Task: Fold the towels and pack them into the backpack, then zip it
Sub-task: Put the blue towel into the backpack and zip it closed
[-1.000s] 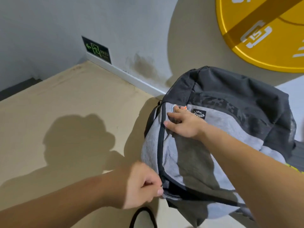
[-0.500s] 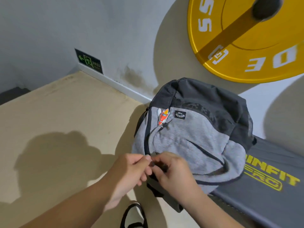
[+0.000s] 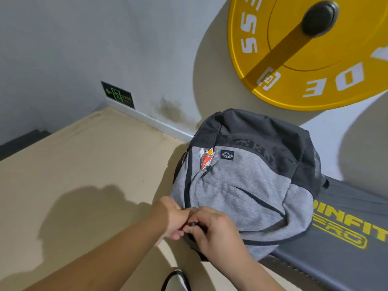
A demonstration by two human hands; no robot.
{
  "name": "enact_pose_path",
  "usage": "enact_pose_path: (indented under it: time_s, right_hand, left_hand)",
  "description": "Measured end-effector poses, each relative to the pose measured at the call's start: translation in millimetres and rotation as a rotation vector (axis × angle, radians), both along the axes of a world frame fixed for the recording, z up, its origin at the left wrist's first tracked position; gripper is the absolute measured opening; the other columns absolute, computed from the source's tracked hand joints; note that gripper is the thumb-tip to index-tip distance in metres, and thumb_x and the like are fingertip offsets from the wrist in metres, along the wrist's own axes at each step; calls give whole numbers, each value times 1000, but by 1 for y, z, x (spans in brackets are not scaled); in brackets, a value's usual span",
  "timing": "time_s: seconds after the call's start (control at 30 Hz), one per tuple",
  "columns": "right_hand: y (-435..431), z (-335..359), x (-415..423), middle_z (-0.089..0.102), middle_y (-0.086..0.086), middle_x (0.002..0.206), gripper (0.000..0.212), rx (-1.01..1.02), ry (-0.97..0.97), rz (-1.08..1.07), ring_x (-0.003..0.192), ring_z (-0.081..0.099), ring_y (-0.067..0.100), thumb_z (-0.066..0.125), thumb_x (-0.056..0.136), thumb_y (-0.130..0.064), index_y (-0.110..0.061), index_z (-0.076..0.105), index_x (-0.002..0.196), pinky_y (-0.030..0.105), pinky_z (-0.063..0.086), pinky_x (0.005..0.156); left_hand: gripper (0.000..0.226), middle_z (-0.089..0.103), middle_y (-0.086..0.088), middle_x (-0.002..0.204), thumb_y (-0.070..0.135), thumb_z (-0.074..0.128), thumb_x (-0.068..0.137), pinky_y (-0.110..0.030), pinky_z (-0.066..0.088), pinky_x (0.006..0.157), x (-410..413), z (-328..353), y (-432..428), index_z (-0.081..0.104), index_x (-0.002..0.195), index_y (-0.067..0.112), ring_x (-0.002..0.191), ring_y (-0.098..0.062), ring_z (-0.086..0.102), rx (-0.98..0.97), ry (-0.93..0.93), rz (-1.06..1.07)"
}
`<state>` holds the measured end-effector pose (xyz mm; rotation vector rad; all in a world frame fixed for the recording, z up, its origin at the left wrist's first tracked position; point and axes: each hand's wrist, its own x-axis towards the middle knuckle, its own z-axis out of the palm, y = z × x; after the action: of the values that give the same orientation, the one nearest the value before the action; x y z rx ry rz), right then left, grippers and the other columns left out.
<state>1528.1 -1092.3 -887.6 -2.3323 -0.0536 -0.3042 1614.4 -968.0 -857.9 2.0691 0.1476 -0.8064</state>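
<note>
We see the backpack [image 3: 247,185] right of centre, grey on its front panel and black over its far end. It lies front side up with its right part resting on a dark grey pad [image 3: 346,238] that bears yellow lettering. The left part of it reaches out over the beige floor [image 3: 84,164]. A dark zip line curves along the left side of the grey panel, and a second, shorter one slants across the panel towards the right.

Both hands meet at the near left edge of the bag. The left hand [image 3: 171,219] comes in from the near left with its fingers curled tight. The right hand [image 3: 214,234] comes in from the near right, knuckles up, with its fingers bent down over the dark rim of the bag. Between their fingertips sits a small dark zip pull [image 3: 192,224], and both hands seem to pinch it. We cannot tell which of them has the firmer hold.

At the far left of the grey panel hangs an orange rocket-shaped charm [image 3: 207,159], with a small black label [image 3: 227,155] just to its right. Beyond the bag a yellow weight plate [image 3: 294,49] stands against the grey wall [image 3: 105,38]. A green exit sign [image 3: 117,95] sits low on that wall to the far left. A black strap loop [image 3: 174,278] shows at the near edge, below the hands.
</note>
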Motion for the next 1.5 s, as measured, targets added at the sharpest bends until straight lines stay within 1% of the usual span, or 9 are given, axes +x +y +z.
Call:
enact_pose_path:
  time_s: [0.2,0.43,0.53,0.63,0.73,0.8,1.1,1.33,1.5]
  right_hand:
    - [-11,-2,-15,54,-15,85,18,-26,-132,-52,81,55,11,75,84,-30,-28,58,80,36,51,70]
    - [-53,-3,-67,64,-14,99,19,-88,-265,-214,91,63,13,74,86,-36,-26,61,77,45,51,87]
    - [-65,-12,-90,66,-21,102,17,-109,-241,-332,100,65,11,69,84,-45,-33,58,78,52,39,106]
    - [-62,-13,-98,67,-24,101,19,107,-179,-352,103,62,7,71,82,-47,-28,68,78,32,46,94]
    - [-60,-8,-95,68,-21,95,18,214,-146,-346,100,63,7,73,82,-42,-25,71,78,28,48,88]
    - [-59,-3,-94,68,-18,91,12,252,-153,-323,95,64,9,74,82,-35,-26,68,77,32,50,85]
    - [-80,-5,-104,51,-7,132,19,63,-135,-534,127,46,7,69,87,-38,-24,62,77,27,44,97]
    - [-159,-22,-124,61,-4,87,34,168,231,-977,88,58,29,57,96,-48,-23,43,76,40,50,69]
    - [-188,-23,-100,64,-1,85,35,149,285,-1028,83,57,32,49,99,-53,-22,42,84,38,48,70]
  left_hand:
    - [18,56,-18,66,12,61,93,-16,36,34,10,-12,-3,50,79,10,27,-12,45,-32,-158,79]
    - [43,64,-16,64,21,68,94,-30,47,55,23,-38,17,43,59,15,58,-23,54,9,-232,184]
    - [23,65,-8,78,17,71,88,-37,50,71,16,-30,16,55,73,12,72,-27,60,134,-424,112]
    - [16,57,4,99,16,69,85,-32,49,81,-14,-11,3,63,99,16,86,-19,59,128,-866,-227]
    - [25,58,10,105,37,61,84,-30,47,89,-55,1,-25,64,106,25,100,-13,57,66,-921,-885]
    - [21,61,4,98,36,51,85,-38,50,87,-65,-4,-38,63,96,23,98,-20,57,113,-969,-1048]
    - [34,64,8,75,45,47,90,-26,54,68,-53,-12,-46,71,82,23,75,-14,62,156,-1162,-943]
    - [22,64,8,70,37,57,84,-14,37,71,-56,-20,-29,71,74,23,71,-12,62,191,-1107,-818]
    - [19,63,14,65,36,55,79,-24,37,67,-59,-19,-29,67,68,26,62,-8,60,188,-1132,-818]
